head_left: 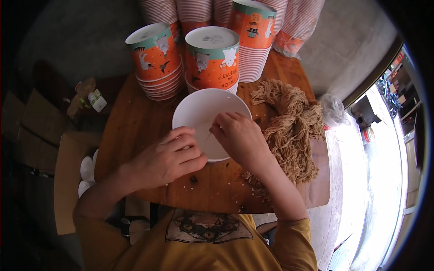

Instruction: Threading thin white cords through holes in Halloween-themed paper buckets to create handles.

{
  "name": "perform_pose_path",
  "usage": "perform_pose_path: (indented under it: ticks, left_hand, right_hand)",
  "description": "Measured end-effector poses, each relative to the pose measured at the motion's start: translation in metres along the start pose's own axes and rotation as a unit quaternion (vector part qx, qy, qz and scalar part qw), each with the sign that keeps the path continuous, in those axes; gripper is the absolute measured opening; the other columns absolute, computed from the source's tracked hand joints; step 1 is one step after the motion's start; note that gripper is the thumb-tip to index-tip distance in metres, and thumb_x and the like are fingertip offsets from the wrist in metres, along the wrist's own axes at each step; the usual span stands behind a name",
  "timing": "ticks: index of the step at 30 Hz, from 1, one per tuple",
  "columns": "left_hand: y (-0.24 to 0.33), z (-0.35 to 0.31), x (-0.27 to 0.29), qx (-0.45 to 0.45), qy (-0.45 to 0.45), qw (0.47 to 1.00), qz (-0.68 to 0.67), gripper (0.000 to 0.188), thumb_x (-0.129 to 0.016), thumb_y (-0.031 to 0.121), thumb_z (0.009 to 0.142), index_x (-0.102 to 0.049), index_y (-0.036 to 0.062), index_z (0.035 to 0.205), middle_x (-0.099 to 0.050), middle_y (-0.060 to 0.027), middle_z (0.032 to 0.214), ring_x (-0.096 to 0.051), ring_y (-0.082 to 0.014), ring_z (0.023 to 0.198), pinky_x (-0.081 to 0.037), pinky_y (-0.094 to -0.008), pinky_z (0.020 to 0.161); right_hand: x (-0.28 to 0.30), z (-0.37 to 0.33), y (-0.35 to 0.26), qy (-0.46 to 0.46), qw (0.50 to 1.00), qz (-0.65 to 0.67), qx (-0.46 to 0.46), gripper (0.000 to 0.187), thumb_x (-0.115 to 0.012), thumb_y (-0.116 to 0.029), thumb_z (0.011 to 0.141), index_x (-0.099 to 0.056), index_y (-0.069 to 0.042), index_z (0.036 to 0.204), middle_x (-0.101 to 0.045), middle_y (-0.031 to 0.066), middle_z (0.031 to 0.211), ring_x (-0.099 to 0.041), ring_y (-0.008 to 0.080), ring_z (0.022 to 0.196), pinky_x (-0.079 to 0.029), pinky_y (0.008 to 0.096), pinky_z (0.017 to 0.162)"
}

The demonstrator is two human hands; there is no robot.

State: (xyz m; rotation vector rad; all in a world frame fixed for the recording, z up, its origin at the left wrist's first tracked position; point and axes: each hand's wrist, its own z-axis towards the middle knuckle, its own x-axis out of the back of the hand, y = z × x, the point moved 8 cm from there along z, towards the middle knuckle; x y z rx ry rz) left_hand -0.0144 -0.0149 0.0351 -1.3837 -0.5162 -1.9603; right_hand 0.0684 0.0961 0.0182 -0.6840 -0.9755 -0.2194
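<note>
A paper bucket (190,108), white inside, stands mouth up at the middle of the wooden table. At its near left rim is my left hand (169,158), closed, with bent fingers over the wall; the fingertips are partly hidden. My right hand (239,135) reaches over the bucket's mouth with thumb and fingers pinched together. Below that pinch shows a thin pale strand, probably a cord end; most of it is hidden by the fingers. To the right of my right hand lies a loose bundle of tan cords (294,131), some trailing toward the near edge.
Behind the bucket stand upside-down stacks of orange and green printed buckets (212,58), some bagged in clear plastic. Small white bits are scattered on the table (208,194) near its front edge. An open cardboard box (68,180) with white buckets is at lower left. A crumpled plastic bag (333,110) sits right.
</note>
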Motion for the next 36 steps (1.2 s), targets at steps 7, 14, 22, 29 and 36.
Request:
perform_pose_path:
  ticks: [7,14,22,29,36]
  left_hand:
    - [-0.042,-0.025,0.003,-0.042,0.013,0.971,0.235,0.014,-0.063,0.016,0.079,-0.057,0.0180,0.091,-0.056,0.0027,0.095,-0.053,-0.0168,0.114,-0.036,-0.0454,0.108]
    - [-0.081,-0.046,0.003,-0.032,0.014,0.964,0.262,0.014,-0.064,0.014,0.082,-0.056,0.0155,0.093,-0.059,-0.0018,0.115,-0.050,-0.0209,0.124,-0.036,-0.0444,0.108]
    - [-0.018,0.013,0.024,0.155,0.205,0.936,-0.242,0.028,-0.062,-0.003,0.083,-0.053,0.0014,0.109,-0.058,-0.0144,0.105,-0.060,-0.0311,0.098,-0.049,-0.0373,0.086]
    - [0.008,0.046,-0.016,0.235,0.161,0.829,-0.481,0.040,-0.068,0.013,0.091,-0.044,0.0004,0.121,-0.055,-0.0115,0.118,-0.056,-0.0214,0.114,-0.045,-0.0336,0.098]
    - [0.006,0.071,-0.048,0.234,0.081,0.572,-0.782,0.021,-0.055,0.008,0.098,-0.047,0.0051,0.117,-0.055,-0.0050,0.115,-0.058,-0.0182,0.115,-0.047,-0.0291,0.099]
  right_hand:
    - [0.026,-0.007,0.047,-0.040,0.772,0.601,-0.202,0.009,-0.063,-0.014,0.094,-0.062,-0.009,0.102,-0.058,-0.0041,0.082,-0.047,0.0018,0.062,-0.043,0.0198,0.057]
    - [0.034,-0.035,0.097,0.068,0.632,0.737,-0.230,0.021,-0.054,-0.020,0.099,-0.063,-0.002,0.106,-0.053,-0.0061,0.070,-0.048,0.0030,0.060,-0.048,0.0206,0.064]
    - [0.038,-0.028,0.014,0.039,0.610,0.771,-0.179,0.022,-0.054,-0.020,0.100,-0.062,-0.001,0.107,-0.056,-0.0039,0.075,-0.052,0.0038,0.063,-0.051,0.0198,0.069]
    - [0.040,-0.026,-0.002,0.050,0.591,0.793,-0.144,0.022,-0.052,-0.020,0.101,-0.061,-0.002,0.109,-0.058,-0.0035,0.076,-0.057,0.0044,0.068,-0.048,0.0180,0.064]
    - [0.062,-0.041,0.011,0.084,0.601,0.786,-0.115,0.022,-0.052,-0.019,0.101,-0.059,-0.002,0.113,-0.060,-0.0016,0.078,-0.057,0.0051,0.067,-0.051,0.0185,0.068]
